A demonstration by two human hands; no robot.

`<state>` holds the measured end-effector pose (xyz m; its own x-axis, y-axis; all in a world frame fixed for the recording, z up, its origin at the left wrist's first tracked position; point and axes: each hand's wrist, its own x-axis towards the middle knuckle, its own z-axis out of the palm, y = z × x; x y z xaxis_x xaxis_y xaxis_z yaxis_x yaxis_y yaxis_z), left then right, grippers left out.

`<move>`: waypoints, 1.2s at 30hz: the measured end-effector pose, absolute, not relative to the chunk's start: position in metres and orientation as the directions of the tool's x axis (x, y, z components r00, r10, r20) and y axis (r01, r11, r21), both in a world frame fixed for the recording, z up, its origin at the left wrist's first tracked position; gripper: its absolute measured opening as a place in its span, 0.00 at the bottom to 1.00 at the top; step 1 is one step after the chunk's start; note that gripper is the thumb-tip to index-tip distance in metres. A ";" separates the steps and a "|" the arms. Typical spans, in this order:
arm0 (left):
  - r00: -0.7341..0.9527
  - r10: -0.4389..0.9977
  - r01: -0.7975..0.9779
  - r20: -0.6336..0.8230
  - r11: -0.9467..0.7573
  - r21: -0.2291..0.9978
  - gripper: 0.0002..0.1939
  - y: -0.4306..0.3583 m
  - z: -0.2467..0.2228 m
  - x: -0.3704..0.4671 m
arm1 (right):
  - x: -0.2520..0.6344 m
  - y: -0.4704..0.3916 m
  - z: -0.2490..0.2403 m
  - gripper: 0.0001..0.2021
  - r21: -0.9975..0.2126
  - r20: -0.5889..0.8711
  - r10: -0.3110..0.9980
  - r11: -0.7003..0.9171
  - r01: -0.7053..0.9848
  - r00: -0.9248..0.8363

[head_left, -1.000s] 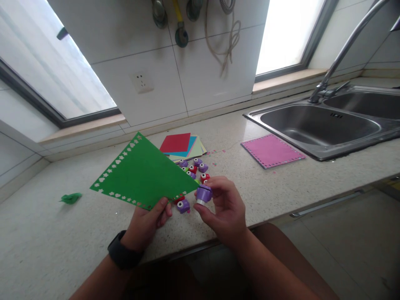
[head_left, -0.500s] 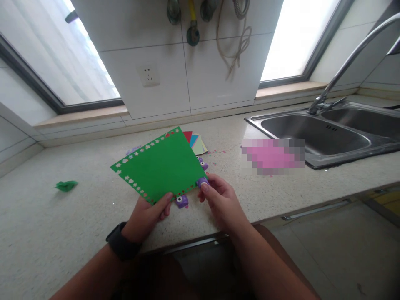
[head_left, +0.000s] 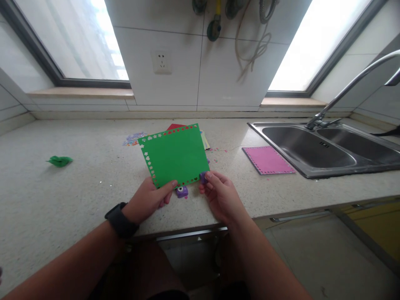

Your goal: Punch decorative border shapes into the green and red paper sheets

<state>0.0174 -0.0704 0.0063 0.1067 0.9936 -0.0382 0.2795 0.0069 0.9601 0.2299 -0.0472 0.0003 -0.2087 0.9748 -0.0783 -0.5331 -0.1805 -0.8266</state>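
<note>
The green sheet (head_left: pixel 176 156) has swung round since a second ago, from a corner-up diamond to a nearly level top edge, and the purple punch (head_left: pixel 203 178) is now at its lower right corner. The left hand (head_left: pixel 151 198) pinches the bottom edge, thumb on top and fingers partly hidden behind, while the right hand (head_left: pixel 221 193) grips the punch between thumb and fingers. A second purple punch (head_left: pixel 181 192) rests on the counter (head_left: pixel 90 200) between the hands.

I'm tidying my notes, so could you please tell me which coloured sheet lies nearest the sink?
The pink sheet, lying on the counter beside the sink; the green sheet is held in the left hand, and the red sheet shows behind it.
</note>
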 end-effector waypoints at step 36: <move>0.164 0.984 0.332 -0.066 0.008 0.943 0.27 -0.068 0.004 0.015 | 0.227 -0.050 0.001 0.11 -0.828 -0.074 0.964 -0.202 -0.523 -0.255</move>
